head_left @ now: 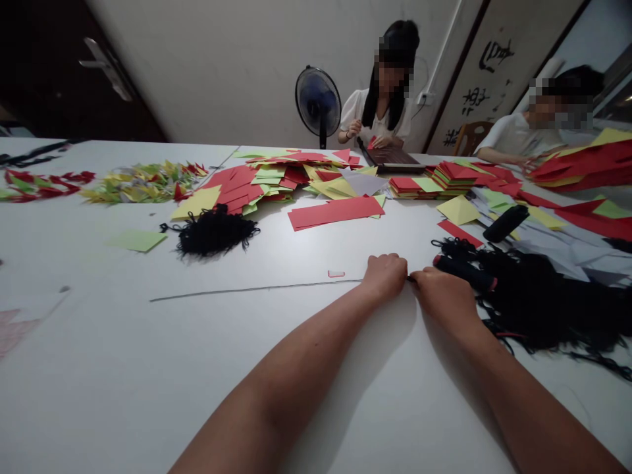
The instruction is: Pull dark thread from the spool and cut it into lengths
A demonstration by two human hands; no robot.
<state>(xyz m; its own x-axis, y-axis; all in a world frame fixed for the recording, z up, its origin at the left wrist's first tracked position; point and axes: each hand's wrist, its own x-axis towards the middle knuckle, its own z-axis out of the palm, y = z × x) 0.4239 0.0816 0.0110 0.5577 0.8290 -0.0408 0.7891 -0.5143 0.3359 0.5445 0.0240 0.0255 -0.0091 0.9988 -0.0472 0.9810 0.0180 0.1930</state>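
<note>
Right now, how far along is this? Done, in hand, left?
Looks done: a heap of folded red, yellow and green paper pieces on the far left. In hand: the left hand and right hand pinch a thin dark cord running along the table. Looks left: flat red sheets and a black thread tangle, apparently unused.

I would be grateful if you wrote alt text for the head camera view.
The person's left hand and right hand almost meet at the end of a thin dark cord lying along a white table. Tangled black yarn lies to the right; red, yellow and green paper sheets are scattered ahead, near one co-worker and another.
</note>
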